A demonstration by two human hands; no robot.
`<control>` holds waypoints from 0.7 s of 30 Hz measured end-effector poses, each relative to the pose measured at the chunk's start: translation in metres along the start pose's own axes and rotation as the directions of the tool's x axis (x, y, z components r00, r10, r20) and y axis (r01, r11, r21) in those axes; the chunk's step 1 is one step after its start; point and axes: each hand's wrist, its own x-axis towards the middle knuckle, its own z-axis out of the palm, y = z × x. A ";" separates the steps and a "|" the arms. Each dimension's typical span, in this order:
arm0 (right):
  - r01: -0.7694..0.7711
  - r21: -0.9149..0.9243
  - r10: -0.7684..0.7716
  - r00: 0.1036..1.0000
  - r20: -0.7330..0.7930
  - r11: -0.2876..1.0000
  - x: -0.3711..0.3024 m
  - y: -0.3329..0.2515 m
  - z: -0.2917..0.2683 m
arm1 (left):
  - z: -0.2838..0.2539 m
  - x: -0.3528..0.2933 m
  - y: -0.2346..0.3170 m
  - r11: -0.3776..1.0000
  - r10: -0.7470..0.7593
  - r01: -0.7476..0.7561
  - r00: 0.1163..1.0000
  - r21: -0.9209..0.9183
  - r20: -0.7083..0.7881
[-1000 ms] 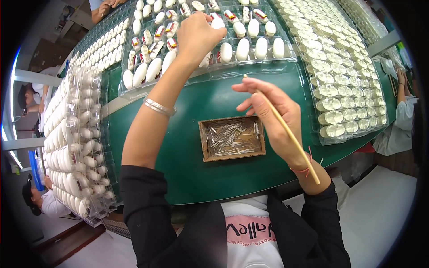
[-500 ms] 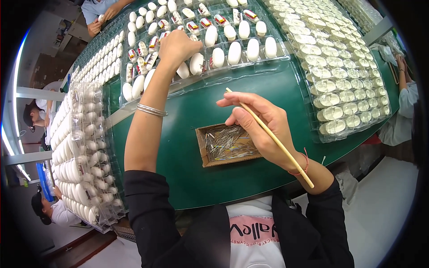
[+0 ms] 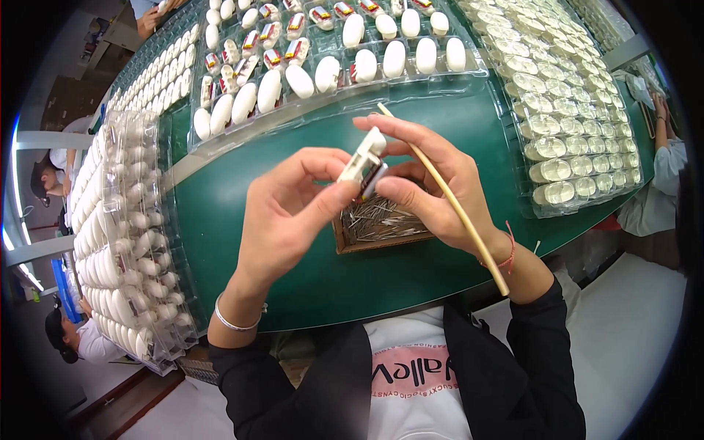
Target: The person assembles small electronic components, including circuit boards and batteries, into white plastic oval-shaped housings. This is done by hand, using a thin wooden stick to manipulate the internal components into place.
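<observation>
My left hand [image 3: 290,205] pinches a white plastic casing [image 3: 361,157] above the middle of the green table. A small dark and silvery part [image 3: 373,180] sits at its open side, close to my right thumb. My right hand [image 3: 440,183] is closed around a thin wooden stick [image 3: 455,199], which lies slanted across the palm. Its fingertips are at the casing's right side; whether they press on it I cannot tell. Under both hands stands a small cardboard box [image 3: 339,236] of thin metal pins [image 3: 378,218], partly hidden by my right hand.
Ahead, a clear plastic tray [image 3: 293,116] holds white oval casings, some opened with red and silver parts inside. Stacked trays of casings [image 3: 121,242] rise at the left, stacked trays of pale ovals [image 3: 546,125] at the right. Other people sit around the table [image 3: 220,213].
My left hand has come back from the tray with a casing and now holds it near my right hand. The right hand keeps the stick. The view has shifted slightly.
</observation>
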 end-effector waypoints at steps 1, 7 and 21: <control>0.128 -0.100 -0.124 0.991 0.043 0.987 0.002 0.002 0.002 | -0.001 -0.007 -0.002 1.000 0.000 -0.001 1.000 -0.004 -0.008; 0.015 -0.054 -0.010 0.995 0.102 0.998 -0.009 0.010 0.003 | 0.002 -0.025 -0.013 0.988 0.126 -0.128 0.992 -0.090 -0.030; 0.005 -0.488 -0.154 0.952 -0.266 0.873 -0.053 -0.082 -0.107 | 0.009 -0.036 -0.019 0.982 0.072 -0.089 0.991 -0.165 -0.109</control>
